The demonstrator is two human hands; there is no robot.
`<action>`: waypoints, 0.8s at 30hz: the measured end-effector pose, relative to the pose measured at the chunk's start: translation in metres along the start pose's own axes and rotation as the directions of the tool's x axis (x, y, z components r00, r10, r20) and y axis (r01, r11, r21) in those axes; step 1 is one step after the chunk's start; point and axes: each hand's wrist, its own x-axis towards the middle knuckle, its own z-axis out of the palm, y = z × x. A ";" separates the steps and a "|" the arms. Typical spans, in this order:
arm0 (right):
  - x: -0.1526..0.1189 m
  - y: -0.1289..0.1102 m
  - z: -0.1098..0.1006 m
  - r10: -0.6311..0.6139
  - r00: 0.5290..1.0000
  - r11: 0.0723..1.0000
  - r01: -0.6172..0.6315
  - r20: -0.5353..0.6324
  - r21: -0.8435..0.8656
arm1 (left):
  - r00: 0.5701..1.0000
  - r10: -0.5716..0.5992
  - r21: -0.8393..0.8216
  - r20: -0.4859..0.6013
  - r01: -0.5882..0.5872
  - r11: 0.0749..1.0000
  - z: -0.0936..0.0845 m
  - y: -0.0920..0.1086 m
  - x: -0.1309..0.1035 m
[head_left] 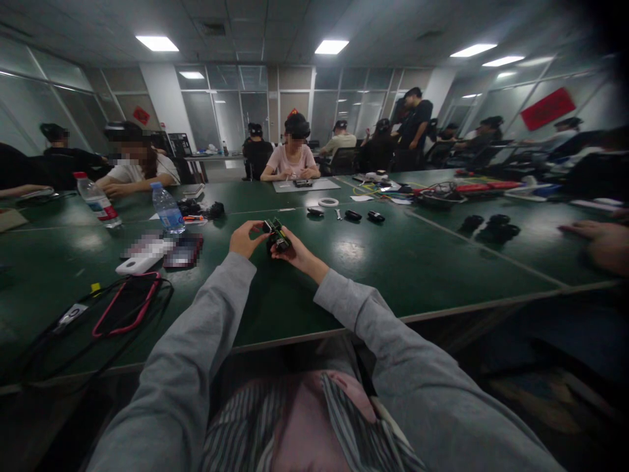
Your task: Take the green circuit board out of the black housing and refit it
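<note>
A small green circuit board assembly [279,235] with dark parts is held up over the green table. My right hand [297,252] wraps round its lower right side. On its left, my left hand [247,237] has thumb and forefinger closed on a small black part [268,226] at the board's edge; whether that part is fixed to the board I cannot tell. Beyond my hands lie several dark oval shells, among them a black one [352,216], and a small metal wrench [339,214].
A white ring [328,202] lies farther back. On the left stand a blue-capped bottle [168,211] and a red-capped bottle [98,202], near a pink-edged phone [128,305] and black cables. Black clustered objects [497,229] sit right. A co-worker [292,157] sits opposite; another person's hand [597,239] rests right.
</note>
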 end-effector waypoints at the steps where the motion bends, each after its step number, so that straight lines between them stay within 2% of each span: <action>1: 0.000 0.000 0.000 -0.002 1.000 1.000 0.002 -0.002 -0.005 | 1.000 0.005 0.023 -0.002 -0.005 1.000 0.000 0.000 0.000; 7: 0.003 0.005 -0.003 -0.105 0.994 0.990 0.103 -0.014 -0.092 | 1.000 0.013 0.117 0.002 -0.013 0.993 -0.002 0.005 -0.003; 12: 0.003 0.008 -0.002 -0.188 0.981 0.972 0.179 -0.046 -0.150 | 0.999 0.031 0.201 -0.042 -0.022 0.979 -0.002 0.007 -0.004; 16: -0.001 0.005 0.002 -0.253 0.966 0.953 0.239 -0.058 -0.185 | 0.993 0.093 0.293 -0.078 -0.066 0.954 -0.003 0.009 -0.007; 20: -0.006 -0.001 0.006 -0.282 0.959 0.939 0.269 -0.029 -0.216 | 0.981 0.170 0.347 -0.098 -0.126 0.929 -0.004 0.013 -0.008; 24: -0.009 -0.007 0.008 -0.282 0.959 0.927 0.271 -0.004 -0.260 | 0.986 0.152 0.362 -0.069 -0.117 0.925 -0.006 0.016 -0.007</action>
